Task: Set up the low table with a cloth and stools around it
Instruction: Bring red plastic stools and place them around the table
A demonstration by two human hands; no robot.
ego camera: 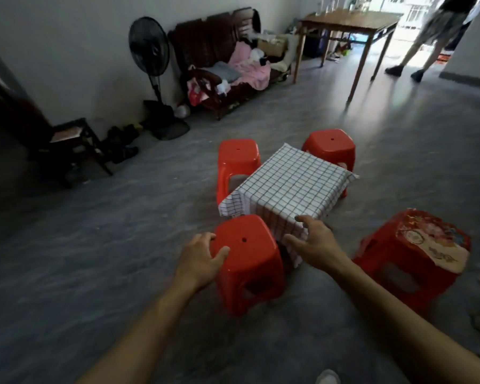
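Observation:
A low table stands on the grey floor, hidden under a white cloth with a dark grid (288, 184). Red plastic stools surround it: one at the far left (237, 162), one at the far right (330, 146), one at the near left corner (250, 261), and one at the near right with a worn picture on its seat (416, 256). My left hand (203, 259) rests with spread fingers on the left edge of the near left stool's seat. My right hand (313, 239) hovers open over the cloth's hanging near corner, right of that stool.
A dark wooden sofa (227, 59) heaped with clothes and a standing fan (150, 51) line the far wall. A dark chair (72, 142) stands at left. A tall wooden table (349, 23) is at the back, with another person's legs (416, 59) beside it.

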